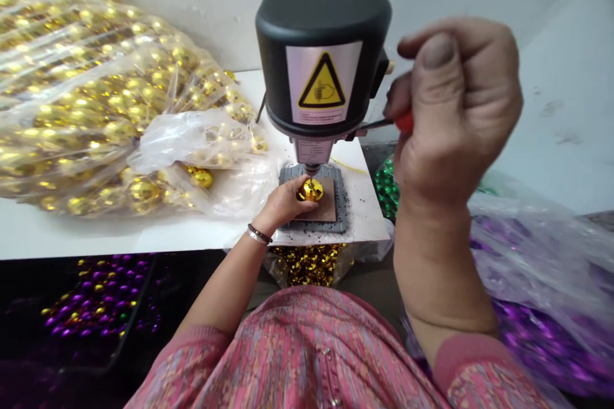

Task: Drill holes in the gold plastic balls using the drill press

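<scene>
My left hand (290, 198) grips a shiny gold ball (313, 190) between thumb and fingers. The ball rests on a brown board (326, 208) laid over the grey base (339, 217) of a black drill press (321, 19). Directly above the ball is the chuck (311, 169); whether a bit touches the ball I cannot tell. Raised at the machine's right side, my right hand (446, 89) is closed around the red knob (404, 121) of its feed lever. Part of that knob is hidden by my fingers. A yellow hand-warning label (322, 83) is on the housing.
A large clear bag of gold balls (110, 96) covers the left of the white table (192, 236). Gold pieces (314, 262) lie in a bag below its front edge. Green balls (386, 185) and bagged purple ones (542, 339) are at right, more purple balls (96, 300) lower left.
</scene>
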Demonstrator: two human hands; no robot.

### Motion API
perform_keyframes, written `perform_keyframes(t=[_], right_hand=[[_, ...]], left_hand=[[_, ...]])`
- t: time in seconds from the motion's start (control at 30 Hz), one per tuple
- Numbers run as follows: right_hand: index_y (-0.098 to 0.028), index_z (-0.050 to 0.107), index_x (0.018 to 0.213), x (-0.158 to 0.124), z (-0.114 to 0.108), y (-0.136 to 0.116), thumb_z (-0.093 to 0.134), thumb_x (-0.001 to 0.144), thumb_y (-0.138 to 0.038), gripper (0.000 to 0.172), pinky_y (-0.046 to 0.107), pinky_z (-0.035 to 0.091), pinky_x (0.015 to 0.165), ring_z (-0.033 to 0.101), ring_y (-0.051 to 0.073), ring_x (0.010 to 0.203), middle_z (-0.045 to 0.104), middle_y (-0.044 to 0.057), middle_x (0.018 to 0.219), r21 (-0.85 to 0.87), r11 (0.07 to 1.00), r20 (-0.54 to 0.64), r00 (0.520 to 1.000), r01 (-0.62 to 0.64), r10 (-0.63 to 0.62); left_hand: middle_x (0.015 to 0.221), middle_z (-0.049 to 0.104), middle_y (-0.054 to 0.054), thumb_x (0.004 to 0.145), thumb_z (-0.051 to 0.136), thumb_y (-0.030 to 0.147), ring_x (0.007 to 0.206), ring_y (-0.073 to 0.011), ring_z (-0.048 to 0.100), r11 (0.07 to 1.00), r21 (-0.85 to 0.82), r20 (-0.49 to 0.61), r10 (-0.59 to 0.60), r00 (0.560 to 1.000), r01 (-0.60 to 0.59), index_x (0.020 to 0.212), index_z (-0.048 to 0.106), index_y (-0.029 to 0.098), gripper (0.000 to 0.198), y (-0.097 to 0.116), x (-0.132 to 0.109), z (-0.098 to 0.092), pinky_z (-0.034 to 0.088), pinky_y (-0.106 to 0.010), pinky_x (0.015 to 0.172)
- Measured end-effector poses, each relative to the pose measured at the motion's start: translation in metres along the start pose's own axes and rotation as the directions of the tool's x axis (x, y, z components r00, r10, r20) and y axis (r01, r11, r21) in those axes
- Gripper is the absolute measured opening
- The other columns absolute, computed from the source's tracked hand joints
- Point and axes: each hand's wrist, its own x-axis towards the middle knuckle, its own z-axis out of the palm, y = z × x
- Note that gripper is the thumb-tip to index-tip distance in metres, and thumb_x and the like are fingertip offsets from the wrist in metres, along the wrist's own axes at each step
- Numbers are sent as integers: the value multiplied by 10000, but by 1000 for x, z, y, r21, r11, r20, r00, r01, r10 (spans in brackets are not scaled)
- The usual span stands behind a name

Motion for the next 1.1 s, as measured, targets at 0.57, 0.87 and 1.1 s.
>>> perform_keyframes(t=[0.57, 0.87, 1.1], right_hand=[[-220, 608, 944, -72, -21, 22, 463, 980, -367, 209, 194, 470, 626, 519, 6, 556, 577, -47, 691, -278, 960, -46, 998, 35, -50], [-203, 506, 838, -76, -11, 24, 473, 970, -386, 228, 210, 426, 557, 408, 7, 477, 470, -58, 633, -122, 992, -153, 987, 32, -51], [-193, 428, 786, -82, -7, 33, 443, 978, -390, 275, 218, 447, 616, 385, 29, 482, 307, -83, 506, -44, 997, -196, 979, 56, -64]], left_hand=[[1112, 761, -69, 763, 762, 251, 976, -247, 705, 1000, 21, 20, -6, 1000, 5, 1244, 651, 177, 499, 15, -5, -3, 528, -335, 856], [1144, 754, -64, 766, 764, 257, 1007, -251, 700, 999, 28, -6, -21, 1000, 21, 1238, 648, 208, 489, 16, -6, 1, 528, -335, 879], [1107, 748, -73, 743, 782, 269, 978, -249, 691, 999, 45, -23, -6, 1000, 7, 1200, 659, 188, 480, 15, -4, 2, 527, -333, 868]])
